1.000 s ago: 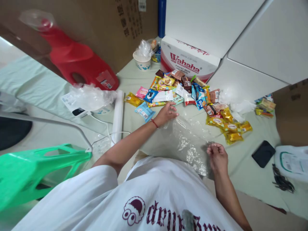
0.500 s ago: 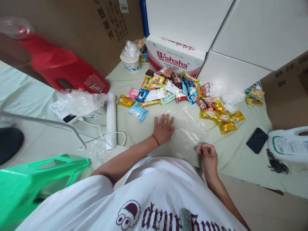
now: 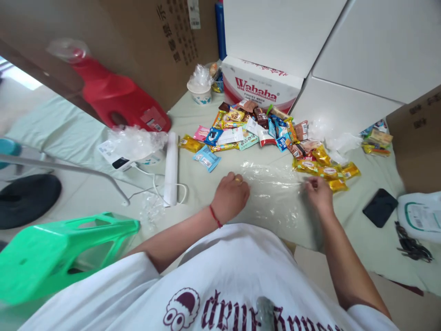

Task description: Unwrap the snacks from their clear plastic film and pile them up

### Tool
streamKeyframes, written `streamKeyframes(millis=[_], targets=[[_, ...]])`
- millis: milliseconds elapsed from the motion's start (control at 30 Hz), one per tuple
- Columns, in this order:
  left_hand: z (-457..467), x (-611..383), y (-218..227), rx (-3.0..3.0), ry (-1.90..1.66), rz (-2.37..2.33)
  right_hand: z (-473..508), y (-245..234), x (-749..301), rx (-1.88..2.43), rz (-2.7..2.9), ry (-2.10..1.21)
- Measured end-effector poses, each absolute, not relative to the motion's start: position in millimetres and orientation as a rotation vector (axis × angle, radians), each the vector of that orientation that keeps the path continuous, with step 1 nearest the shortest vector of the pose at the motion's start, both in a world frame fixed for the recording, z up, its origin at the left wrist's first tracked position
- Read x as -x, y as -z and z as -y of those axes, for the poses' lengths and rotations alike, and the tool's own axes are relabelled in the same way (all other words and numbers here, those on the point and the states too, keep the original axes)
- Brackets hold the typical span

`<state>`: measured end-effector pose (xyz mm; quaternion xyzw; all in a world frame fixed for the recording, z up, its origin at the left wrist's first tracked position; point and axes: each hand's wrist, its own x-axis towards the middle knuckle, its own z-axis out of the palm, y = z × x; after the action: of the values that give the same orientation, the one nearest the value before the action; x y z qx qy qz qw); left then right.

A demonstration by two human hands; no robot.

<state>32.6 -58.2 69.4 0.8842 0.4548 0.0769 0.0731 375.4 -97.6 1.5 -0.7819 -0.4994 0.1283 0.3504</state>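
A thin sheet of clear plastic film (image 3: pixel 272 193) lies stretched between my two hands over the green cloth. My left hand (image 3: pixel 230 195), with a ring and a red string at the wrist, is curled closed at the film's left side. At the right side, my right hand (image 3: pixel 319 191) pinches the film's edge, close to several yellow-wrapped snacks (image 3: pixel 329 171). Beyond the film lies a heap of small wrapped snacks (image 3: pixel 255 124) in many colours. A light blue packet (image 3: pixel 206 158) sits nearest my left hand.
A Wahaha carton (image 3: pixel 263 87) stands behind the heap. To the left are a white roll (image 3: pixel 171 170), a red jug (image 3: pixel 124 99), a paper cup (image 3: pixel 200 93) and a green stool (image 3: pixel 69 248). A black phone (image 3: pixel 380 208) and a white jug (image 3: pixel 418 216) lie at the right.
My left hand has gone from spread flat to curled closed. My right hand has moved right and away from my body, pulling the film straighter. The view has shifted slightly.
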Motion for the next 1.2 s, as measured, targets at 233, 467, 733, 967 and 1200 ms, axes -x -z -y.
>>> streamKeyframes(millis=[233,467,733,967,1200], targets=[[19.5,-81.1,-9.1,-2.611,-0.244,-1.241,125.0,-10.8,-305.2,1.715,1.976,-0.14],[26.1,-59.0,24.6,-2.553,-0.177,-1.45,175.3,-5.9,-306.7,1.556,2.03,-0.649],[29.7,-57.0,18.8,-2.524,-0.166,-1.413,-5.0,-25.9,-267.7,2.011,1.929,-0.466],[21.1,-24.2,15.0,-2.457,-0.262,-1.483,-76.8,-17.1,-288.1,2.104,1.79,-0.455],[8.6,-10.1,19.3,-2.489,-0.296,-1.392,-100.1,-53.0,-236.3,1.702,2.193,-0.033]])
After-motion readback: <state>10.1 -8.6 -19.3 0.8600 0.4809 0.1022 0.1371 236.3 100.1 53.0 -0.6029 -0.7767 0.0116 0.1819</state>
